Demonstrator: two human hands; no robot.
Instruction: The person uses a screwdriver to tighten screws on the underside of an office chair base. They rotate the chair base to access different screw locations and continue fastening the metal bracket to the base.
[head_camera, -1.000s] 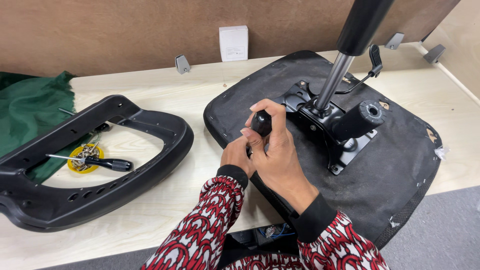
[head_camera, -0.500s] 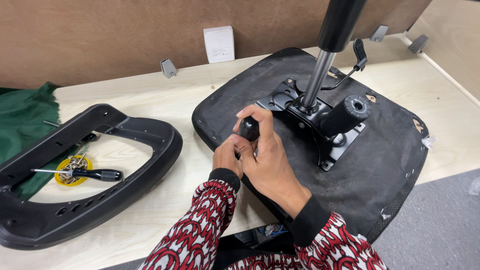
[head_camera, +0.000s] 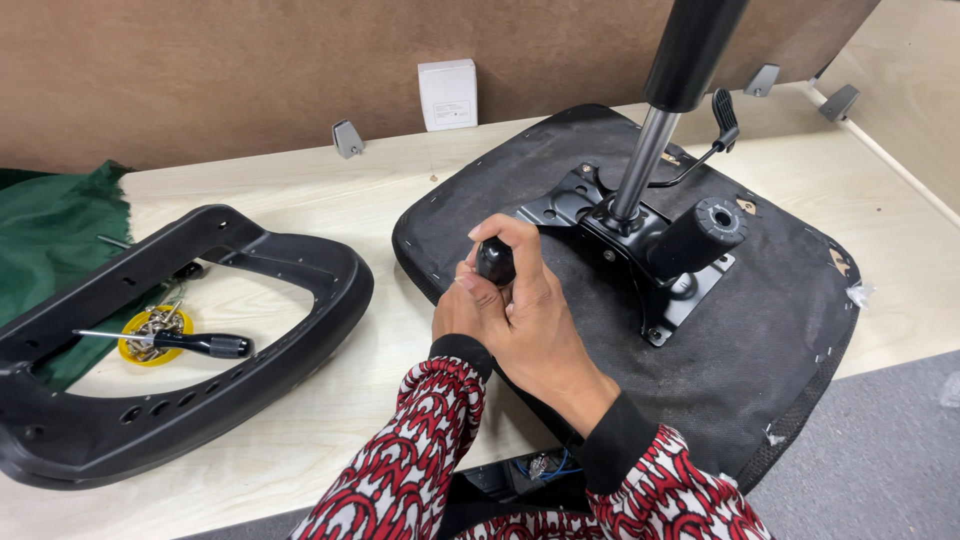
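Hands | fingers of both closed round black handle | at seat base left edge | bare table beyond

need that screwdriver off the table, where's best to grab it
Take the screwdriver by its black handle, coming straight down from above. It lies flat inside the black frame, handle pointing right with bare table around it, while the thin shaft end rests over the yellow dish of screws. Both hands are at the seat.

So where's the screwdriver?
In the head view the screwdriver lies on the left of the table, inside the black chair frame, its tip over the yellow dish of screws.
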